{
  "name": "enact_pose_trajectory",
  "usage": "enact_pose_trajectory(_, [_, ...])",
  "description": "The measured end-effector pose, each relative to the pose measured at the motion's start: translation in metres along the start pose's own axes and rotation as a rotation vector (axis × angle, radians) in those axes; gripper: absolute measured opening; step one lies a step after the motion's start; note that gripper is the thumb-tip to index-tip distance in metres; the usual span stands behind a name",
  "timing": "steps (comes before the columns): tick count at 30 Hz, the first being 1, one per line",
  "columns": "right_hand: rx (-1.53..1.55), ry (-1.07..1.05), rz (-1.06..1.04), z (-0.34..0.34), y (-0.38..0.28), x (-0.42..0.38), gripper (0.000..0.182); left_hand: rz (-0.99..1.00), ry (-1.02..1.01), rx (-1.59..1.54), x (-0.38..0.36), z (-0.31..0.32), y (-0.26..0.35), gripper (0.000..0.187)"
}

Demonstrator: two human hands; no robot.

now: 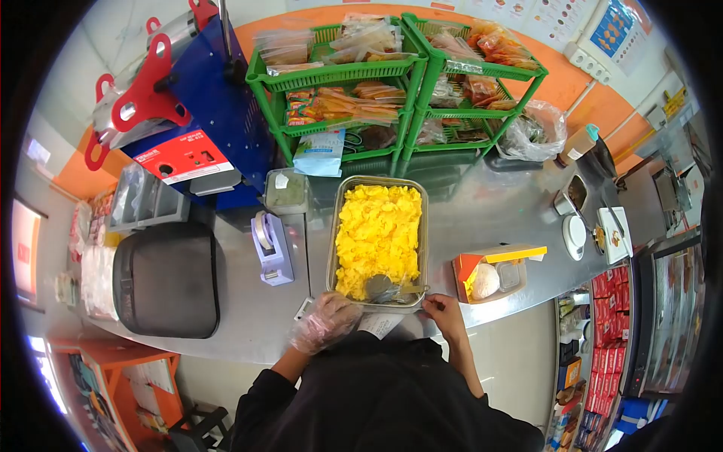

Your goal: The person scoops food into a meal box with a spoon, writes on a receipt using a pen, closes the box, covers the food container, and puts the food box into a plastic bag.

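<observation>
A clear plastic container point(424, 218) full of yellow scrambled egg point(379, 233) rests on the steel counter in front of me. A metal serving spoon point(379, 285) lies on the egg at the near end, its short handle pointing right. My left hand point(327, 320), in a clear plastic glove, has its fingers curled at the container's near left corner. At the near right corner, my bare right hand point(446, 315) pinches the rim close to the spoon handle. Some fingertips are hidden. A paper slip point(380, 324) shows between the hands.
An open orange box point(501, 273) with food stands right of the container. Left are a purple tape dispenser point(273, 248), a black lidded case point(167, 280) and a blue machine point(207, 98). Green racks point(339, 75) of packets line the back. A small pot point(570, 197) sits far right.
</observation>
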State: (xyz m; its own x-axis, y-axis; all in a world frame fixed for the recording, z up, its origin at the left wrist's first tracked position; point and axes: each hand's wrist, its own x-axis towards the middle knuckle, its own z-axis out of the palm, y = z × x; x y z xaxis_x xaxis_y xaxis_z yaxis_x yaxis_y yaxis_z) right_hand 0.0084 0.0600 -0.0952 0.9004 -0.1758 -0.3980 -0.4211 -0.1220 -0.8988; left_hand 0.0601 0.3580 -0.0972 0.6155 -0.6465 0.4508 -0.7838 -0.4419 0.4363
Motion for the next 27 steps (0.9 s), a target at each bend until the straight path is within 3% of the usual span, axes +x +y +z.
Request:
enact_pose_trajectory(2, [0.015, 0.047, -0.050, 0.001, 0.020, 0.015, 0.010, 0.012, 0.016, -0.005, 0.001, 0.004, -0.002, 0.031])
enact_pose_trajectory(4, [-0.066, 0.115, -0.253, 0.001, 0.032, 0.032, 0.011, -0.026, 0.027, 0.035, 0.007, 0.005, 0.000, 0.030])
enact_pose_trajectory(7, [0.168, 0.148, -0.130, 0.004, 0.008, 0.039, 0.012, 0.004, 0.103, 0.062, 0.019, 0.016, -0.008, 0.031])
enact_pose_trajectory(12, [0.094, 0.245, -0.237, -0.003, -0.015, 0.028, 0.011, 0.017, 0.160, 0.154, 0.029, 0.015, 0.001, 0.031])
enact_pose_trajectory(17, [0.477, 0.296, -0.084, 0.006, -0.020, 0.024, 0.013, 0.000, 0.193, 0.142, 0.031, 0.015, 0.004, 0.029])
enact_pose_trajectory(23, [0.376, 0.285, -0.093, 0.016, -0.042, 0.023, 0.017, -0.030, 0.191, 0.148, 0.032, 0.013, 0.005, 0.028])
enact_pose_trajectory(25, [0.331, 0.292, -0.110, 0.018, -0.044, 0.022, 0.019, -0.025, 0.145, 0.133, 0.035, 0.008, 0.006, 0.014])
enact_pose_trajectory(27, [0.285, 0.302, -0.126, 0.019, -0.044, 0.023, 0.021, -0.026, 0.141, 0.138, 0.035, 0.008, 0.007, 0.014])
